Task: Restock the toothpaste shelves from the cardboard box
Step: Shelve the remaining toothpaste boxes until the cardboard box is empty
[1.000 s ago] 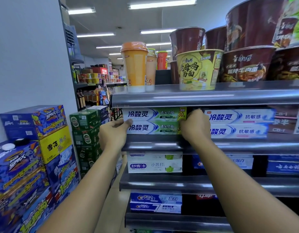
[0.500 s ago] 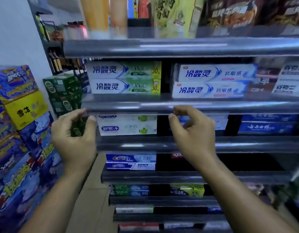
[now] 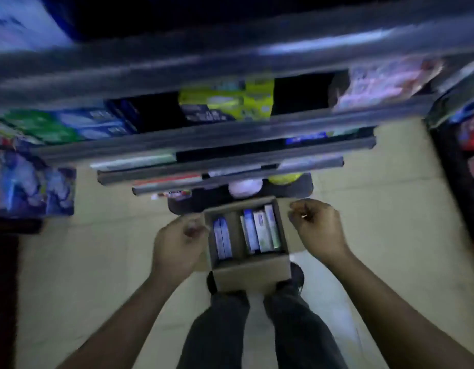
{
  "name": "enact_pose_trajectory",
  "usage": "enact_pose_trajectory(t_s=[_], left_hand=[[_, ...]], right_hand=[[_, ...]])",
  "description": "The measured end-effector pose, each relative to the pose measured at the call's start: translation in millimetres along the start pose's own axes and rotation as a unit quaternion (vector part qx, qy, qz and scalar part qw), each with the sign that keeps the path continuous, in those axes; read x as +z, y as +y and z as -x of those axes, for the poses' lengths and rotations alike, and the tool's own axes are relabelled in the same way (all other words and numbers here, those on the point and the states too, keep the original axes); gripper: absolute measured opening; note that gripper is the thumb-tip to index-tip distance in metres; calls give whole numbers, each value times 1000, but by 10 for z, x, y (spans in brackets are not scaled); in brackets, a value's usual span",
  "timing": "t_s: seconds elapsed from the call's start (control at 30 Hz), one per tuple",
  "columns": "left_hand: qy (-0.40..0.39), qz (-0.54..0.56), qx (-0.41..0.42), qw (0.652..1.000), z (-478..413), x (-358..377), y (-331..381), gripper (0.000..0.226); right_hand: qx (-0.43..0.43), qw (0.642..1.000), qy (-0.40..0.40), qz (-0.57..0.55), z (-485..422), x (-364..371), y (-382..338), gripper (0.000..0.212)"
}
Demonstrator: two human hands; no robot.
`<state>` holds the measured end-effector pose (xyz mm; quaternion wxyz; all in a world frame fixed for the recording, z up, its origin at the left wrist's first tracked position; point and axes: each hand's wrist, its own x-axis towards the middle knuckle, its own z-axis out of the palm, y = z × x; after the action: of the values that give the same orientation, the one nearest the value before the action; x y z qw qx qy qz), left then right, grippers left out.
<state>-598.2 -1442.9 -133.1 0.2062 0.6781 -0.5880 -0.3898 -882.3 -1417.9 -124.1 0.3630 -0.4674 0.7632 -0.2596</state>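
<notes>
Cardboard box (image 3: 250, 272) sits open-topped on the pale tile floor (image 3: 377, 235), right in front of the person's dark shoes (image 3: 297, 272). Inside: one blue-white toothpaste carton (image 3: 222, 239) on edge at the left wall, a gap, then approx. four more cartons (image 3: 262, 231) packed against the right wall.

Past the box's far edge, the bottom shelf rails (image 3: 204, 145) step outward w/ blurred packs behind them; a yellow-green pack (image 3: 230, 102) sits higher up. Printed drink cases (image 3: 30, 182) are stacked at far left. Nothing covers the box opening.

Left hand (image 3: 177, 246) hovers just beside the box's left wall and right hand (image 3: 316, 230) just off its right far corner. Both have fingers loosely curled, holding nothing, not touching box or cartons.
</notes>
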Motion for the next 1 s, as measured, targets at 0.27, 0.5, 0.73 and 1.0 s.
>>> enact_pose_trajectory(t_s=[0.27,0.5,0.73,1.0], left_hand=[[-212,-108,-217,947,-362,2364,-1635,49],[-229,-75,-253,937,-978,4197,-2792,48],[-257,19,-305,917,-1299,5401,-3222,66],[-163,-98,-184,964,-1307,5545,-3381,56]], right_hand=[[200,963,-178,14,-463,1461,2211,14],[242,959,-146,-24,-631,2373,3421,8],[226,968,-74,-82,-380,2518,3929,20],[241,958,-63,-140,-337,2467,4078,31]])
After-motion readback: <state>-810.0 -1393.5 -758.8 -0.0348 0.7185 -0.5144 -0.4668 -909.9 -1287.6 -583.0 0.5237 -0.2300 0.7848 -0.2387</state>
